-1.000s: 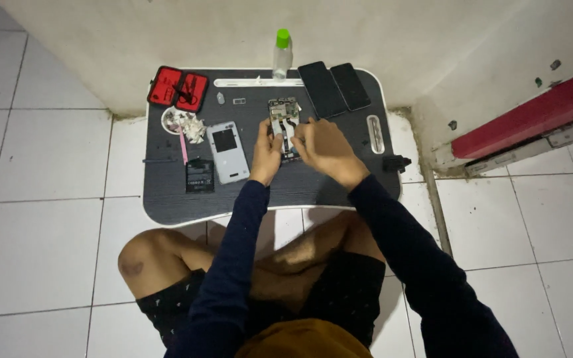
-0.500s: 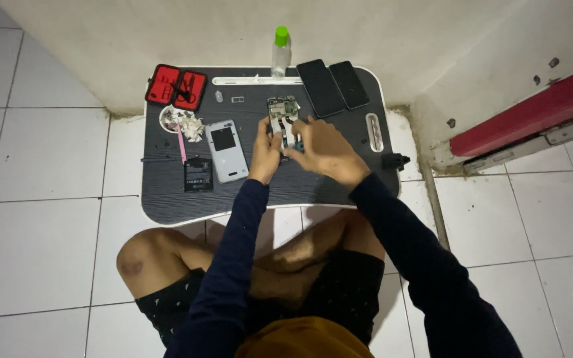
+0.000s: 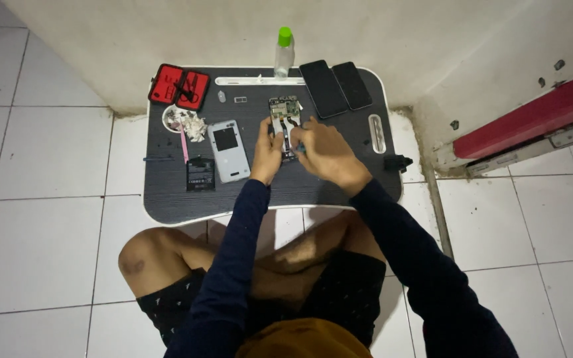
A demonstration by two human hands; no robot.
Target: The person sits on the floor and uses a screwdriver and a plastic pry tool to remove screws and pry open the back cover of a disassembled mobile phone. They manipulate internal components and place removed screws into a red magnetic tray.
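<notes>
A small dark table (image 3: 167, 192) with a white rim sits on the white tiled floor (image 3: 34, 219). Left of the hands (image 3: 303, 149) lie a grey back cover (image 3: 227, 150), a black battery (image 3: 200, 174) and a pink tool (image 3: 184, 146). Beyond them: an opened phone (image 3: 284, 114), red tool case (image 3: 179, 87), green-capped bottle (image 3: 284, 53), two dark phones (image 3: 336, 86).

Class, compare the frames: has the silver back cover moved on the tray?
No. The silver back cover lies beside the black battery, as before.
</notes>
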